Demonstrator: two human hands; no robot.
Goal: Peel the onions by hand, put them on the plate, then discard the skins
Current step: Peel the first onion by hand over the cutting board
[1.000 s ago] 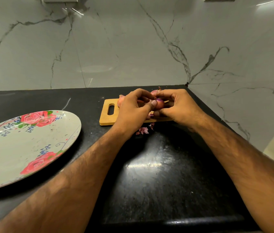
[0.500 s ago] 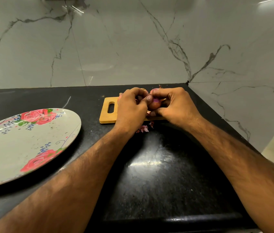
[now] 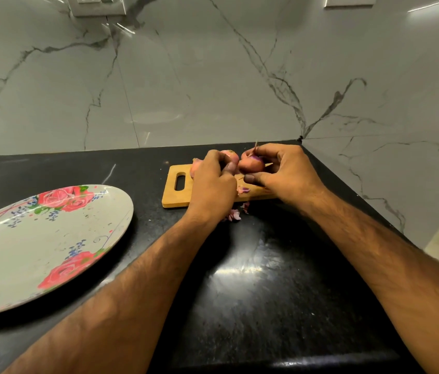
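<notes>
- Wooden cutting board point(image 3: 175, 197) lies on the black speckled counter point(image 3: 266, 292) toward 12 o'clock, near the back corner, with its handle slot at the 9 o'clock end.
- Right hand point(image 3: 288, 174) grips a reddish onion point(image 3: 252, 164) just above the board. Its fingers curl over the top and its thumb sits underneath, and a dry stem tip sticks up past the knuckles.
- Left hand point(image 3: 213, 184) is at 9 o'clock of that onion with its fingers curled in. Its thumb tip is pressed to the onion's left side, but the skin under the thumb is too small to make out.
- A second onion point(image 3: 230, 155) sits on the board behind the left knuckles, at 11 o'clock of the held one.
- A third onion point(image 3: 195, 168) peeks out at 9 o'clock of the left hand and is mostly hidden.
- Torn purple-pink skins point(image 3: 234, 215) lie on the counter just off the board's near edge, at 6 o'clock of the hands. Another scrap lies on the board between the wrists.
- The plate point(image 3: 24, 252) lies at 8 o'clock, well apart from the board. It is pale, printed with pink roses, green leaves and small blue sprigs, and holds nothing.
- Grey-veined marble wall point(image 3: 186, 76) runs behind the counter and turns the corner at 1 o'clock.
- A socket plate point(image 3: 97, 5) shows at 11 o'clock, cut off by the top edge.
</notes>
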